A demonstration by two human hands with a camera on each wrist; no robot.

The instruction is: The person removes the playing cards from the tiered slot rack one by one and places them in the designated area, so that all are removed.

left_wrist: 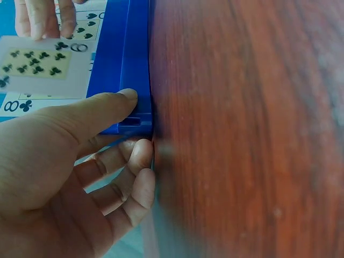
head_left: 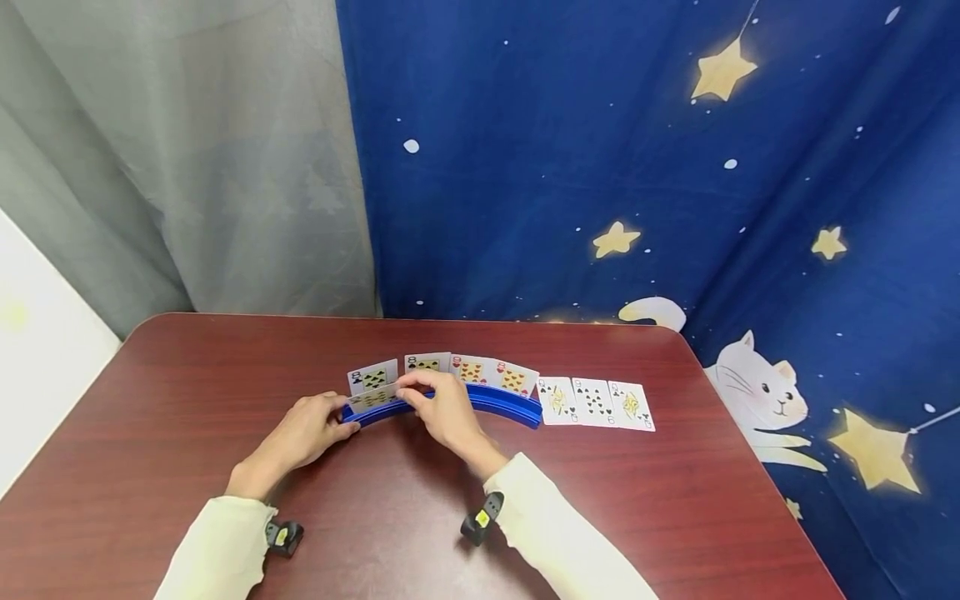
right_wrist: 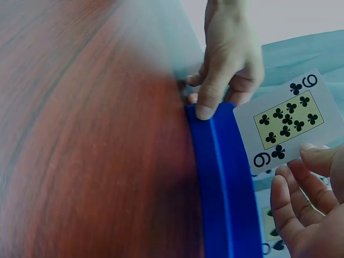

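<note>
A curved blue card holder (head_left: 504, 403) lies on the table. My left hand (head_left: 303, 432) grips its left end, the thumb (left_wrist: 115, 105) on top and the fingers curled at the end face. A nine of clubs (right_wrist: 289, 119) is pinched by my right hand (head_left: 444, 410) above the holder's left part. In the left wrist view that card partly covers the eight of clubs (left_wrist: 20, 106) behind it. Further along the holder stand a black-suit card (head_left: 427, 362) and two red-suit cards, one (head_left: 472, 368) beside the other (head_left: 515, 378).
Right of the holder, three cards lie face up in a row: a picture card (head_left: 557, 402), a black nine (head_left: 593, 402) and another picture card (head_left: 632, 406). The reddish-brown table (head_left: 390, 533) has rounded far corners. Behind it hang a grey curtain (head_left: 247, 167) and a blue starry one (head_left: 525, 150).
</note>
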